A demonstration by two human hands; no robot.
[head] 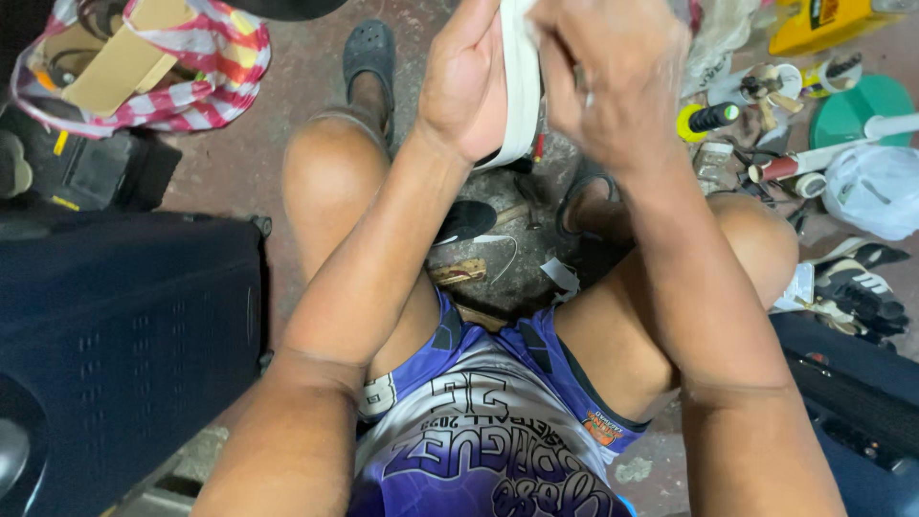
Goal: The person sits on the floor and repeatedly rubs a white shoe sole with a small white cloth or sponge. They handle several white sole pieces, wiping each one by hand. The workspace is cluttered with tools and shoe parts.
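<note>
Both hands are raised together at the top middle, above my knees. My left hand (466,81) grips a white curved piece (522,86), perhaps a shoe sole, along its left edge. Fingers of my right hand (603,81) press against the right side of the same white piece, and its top end is cut off by the frame. Below the hands, on the concrete floor between my feet, lie small scraps and tools, partly hidden by my arms.
A dark case (124,345) stands at left. A striped bag with cardboard (153,67) sits at top left. Tubes, a green lid (857,110), a white plastic bag (876,187) and a black-and-white shoe (862,287) crowd the right. Dark sandals (369,53) are on my feet.
</note>
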